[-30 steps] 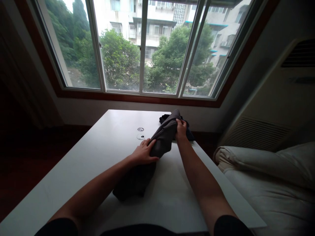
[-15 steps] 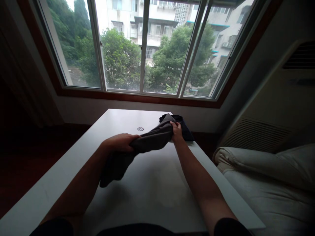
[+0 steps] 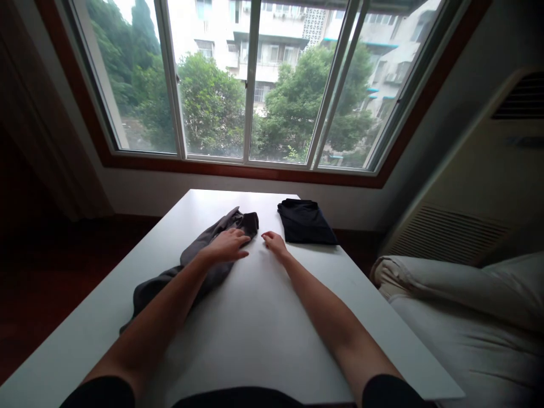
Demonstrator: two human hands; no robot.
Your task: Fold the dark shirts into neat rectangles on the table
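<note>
Looks like a living room in a home, going by the sofa (image 3: 467, 334) beside the bench's (image 3: 263, 345) right edge, the curtain (image 3: 49, 130) to the left, and the window (image 3: 252, 85) past the far edge, facing flats (image 3: 283, 34).

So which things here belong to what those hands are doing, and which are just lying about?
Seemingly in use:
grey garment, under the left hand
white table, beneath the garment

Apparently just there:
folded black cloth, near the right hand but not gripped
pale sofa
curtain
</note>
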